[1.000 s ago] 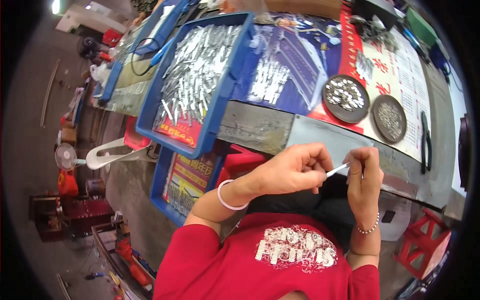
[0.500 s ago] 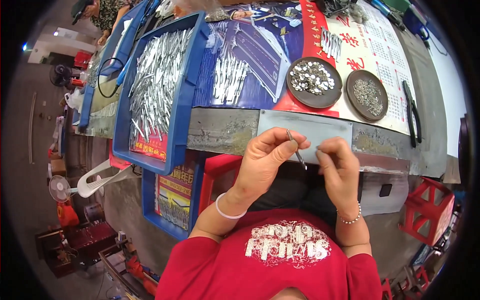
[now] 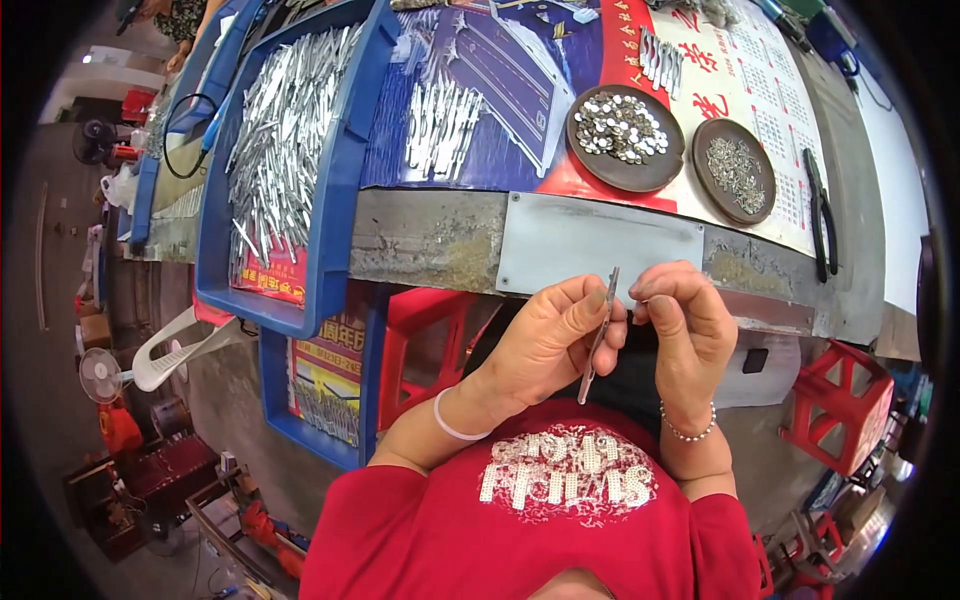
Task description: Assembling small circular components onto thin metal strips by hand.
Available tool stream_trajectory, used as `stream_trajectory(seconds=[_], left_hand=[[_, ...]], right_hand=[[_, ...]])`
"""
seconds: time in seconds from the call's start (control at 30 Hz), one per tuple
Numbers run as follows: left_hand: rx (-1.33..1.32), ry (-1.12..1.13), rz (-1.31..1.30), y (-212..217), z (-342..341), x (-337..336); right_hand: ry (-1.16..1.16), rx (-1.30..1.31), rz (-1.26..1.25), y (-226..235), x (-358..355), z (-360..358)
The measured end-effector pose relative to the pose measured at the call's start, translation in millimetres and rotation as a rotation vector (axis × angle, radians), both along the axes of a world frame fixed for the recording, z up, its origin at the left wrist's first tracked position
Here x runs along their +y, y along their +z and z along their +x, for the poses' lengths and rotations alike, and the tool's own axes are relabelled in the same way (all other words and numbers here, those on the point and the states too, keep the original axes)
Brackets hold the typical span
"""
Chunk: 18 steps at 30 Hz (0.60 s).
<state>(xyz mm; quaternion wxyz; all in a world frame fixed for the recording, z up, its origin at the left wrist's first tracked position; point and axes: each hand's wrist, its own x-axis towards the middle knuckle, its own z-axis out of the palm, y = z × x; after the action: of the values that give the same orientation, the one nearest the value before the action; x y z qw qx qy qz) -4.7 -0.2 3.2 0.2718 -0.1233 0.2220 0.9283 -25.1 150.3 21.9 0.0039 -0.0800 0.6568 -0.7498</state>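
Observation:
My left hand (image 3: 545,335) pinches a slim silver metal part (image 3: 597,352) between thumb and fingers, its length running up and down. Close beside its upper end, my right hand (image 3: 693,335) has thumb and forefinger pressed together; whatever they hold, if anything, is too small to make out. Both hands are in front of the table edge, before a grey metal plate (image 3: 600,240). Beyond them stand a brown dish (image 3: 590,172) of small shiny round discs and another brown dish (image 3: 712,205) of tiny metal pieces.
At left, a blue tray (image 3: 335,200) holds many slim metal parts (image 3: 290,130). More metal parts (image 3: 440,130) lie in rows on the poster-covered table. Black-handled pliers (image 3: 820,215) lie at right. A lower blue bin (image 3: 275,400) and red stools (image 3: 845,405) stand below.
My left hand has turned the metal part more upright and lowered it towards me. The right fingers have come nearer its upper end. The whole view has shifted slightly.

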Motion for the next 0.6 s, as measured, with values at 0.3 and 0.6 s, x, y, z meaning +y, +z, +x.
stream_trajectory(seconds=[0.3, 0.6], left_hand=[[-0.01, -0.071, 0.073, 1, 0, -1], [-0.018, -0.081, 0.104, -3, 0, -2]], right_hand=[[-0.028, 0.18, 0.243, -9, -9, -3], [0.011, 0.209, 0.326, -10, -13, -2]])
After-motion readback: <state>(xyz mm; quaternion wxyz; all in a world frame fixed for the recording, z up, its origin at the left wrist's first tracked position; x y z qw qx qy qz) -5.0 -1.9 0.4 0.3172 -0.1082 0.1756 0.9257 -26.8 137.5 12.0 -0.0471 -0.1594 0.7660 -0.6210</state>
